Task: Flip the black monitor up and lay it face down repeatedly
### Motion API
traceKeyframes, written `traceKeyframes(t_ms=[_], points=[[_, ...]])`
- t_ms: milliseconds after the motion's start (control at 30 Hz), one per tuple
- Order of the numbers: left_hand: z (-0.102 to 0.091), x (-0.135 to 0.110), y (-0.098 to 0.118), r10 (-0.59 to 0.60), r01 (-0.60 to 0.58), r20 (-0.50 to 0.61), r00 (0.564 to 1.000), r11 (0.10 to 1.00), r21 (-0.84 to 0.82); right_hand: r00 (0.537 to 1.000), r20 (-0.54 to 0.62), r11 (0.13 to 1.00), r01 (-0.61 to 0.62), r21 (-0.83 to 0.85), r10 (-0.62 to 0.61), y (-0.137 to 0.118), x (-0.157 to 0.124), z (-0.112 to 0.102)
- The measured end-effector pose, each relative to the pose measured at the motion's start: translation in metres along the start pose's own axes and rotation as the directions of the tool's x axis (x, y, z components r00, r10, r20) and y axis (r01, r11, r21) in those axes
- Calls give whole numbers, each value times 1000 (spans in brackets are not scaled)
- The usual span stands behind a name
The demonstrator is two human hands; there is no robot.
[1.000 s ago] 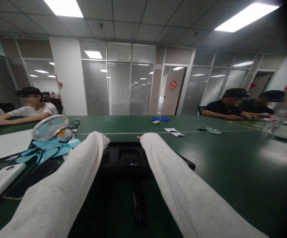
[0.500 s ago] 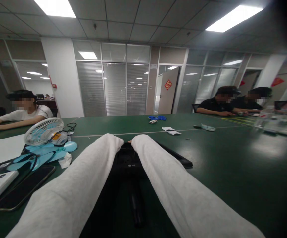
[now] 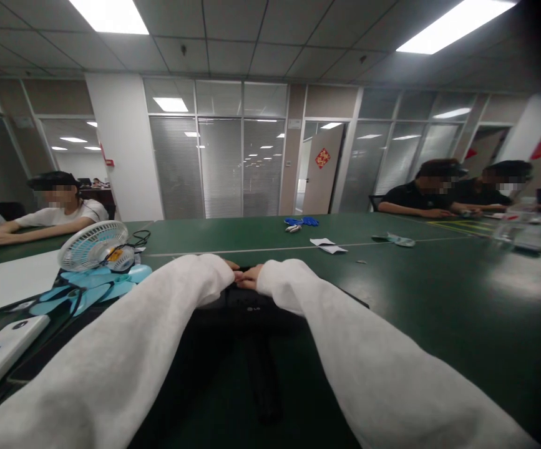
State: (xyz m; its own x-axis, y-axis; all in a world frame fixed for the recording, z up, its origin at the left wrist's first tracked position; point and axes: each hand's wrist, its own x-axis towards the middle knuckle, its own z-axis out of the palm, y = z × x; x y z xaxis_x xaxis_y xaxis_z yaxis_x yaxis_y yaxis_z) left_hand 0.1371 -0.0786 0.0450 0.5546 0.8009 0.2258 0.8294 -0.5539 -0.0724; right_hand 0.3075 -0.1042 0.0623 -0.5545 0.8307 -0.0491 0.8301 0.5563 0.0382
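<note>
A black LG monitor (image 3: 251, 310) appears to lie on the table in front of me, its logo facing up. My left hand (image 3: 236, 269) is at its far edge, mostly covered by my pale sleeve, so its grip is unclear. Close beside it, my right hand (image 3: 250, 277) rests over the same edge with its visible fingers stretched out toward the left hand. The two hands seem to touch. Between my forearms, a dark stand-like bar (image 3: 264, 380) lies on the near side of the monitor, dim in shadow.
Left on the green table (image 3: 438, 324) are a white fan (image 3: 95, 246), light-blue fan blades (image 3: 93, 288) and a white device (image 3: 8, 355). Ahead lie blue gloves (image 3: 301, 221) and folded paper (image 3: 328, 246). Co-workers sit at the far left and far right.
My forearms have spread apart at the elbows, and my hands have come out into sight at the monitor's far edge. The view has turned slightly left.
</note>
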Motion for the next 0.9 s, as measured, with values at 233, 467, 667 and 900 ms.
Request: traceKeyframes(t_ms=[233, 467, 667, 900], points=[[16, -87, 43, -54, 50, 66, 996, 996, 70, 996, 40, 994, -83, 77, 80, -15, -75, 28], [47, -124, 52, 199, -144, -460, 865, 978, 151, 994, -95, 989, -36, 143, 49, -15, -92, 44], [63, -137, 55, 273, -165, -606, 747, 959, 229, 982, -133, 989, -129, 68, 137, -22, -97, 47], [70, -142, 55, 291, -157, -617, 732, 952, 262, 977, -126, 985, -168, 50, 173, -14, -92, 48]])
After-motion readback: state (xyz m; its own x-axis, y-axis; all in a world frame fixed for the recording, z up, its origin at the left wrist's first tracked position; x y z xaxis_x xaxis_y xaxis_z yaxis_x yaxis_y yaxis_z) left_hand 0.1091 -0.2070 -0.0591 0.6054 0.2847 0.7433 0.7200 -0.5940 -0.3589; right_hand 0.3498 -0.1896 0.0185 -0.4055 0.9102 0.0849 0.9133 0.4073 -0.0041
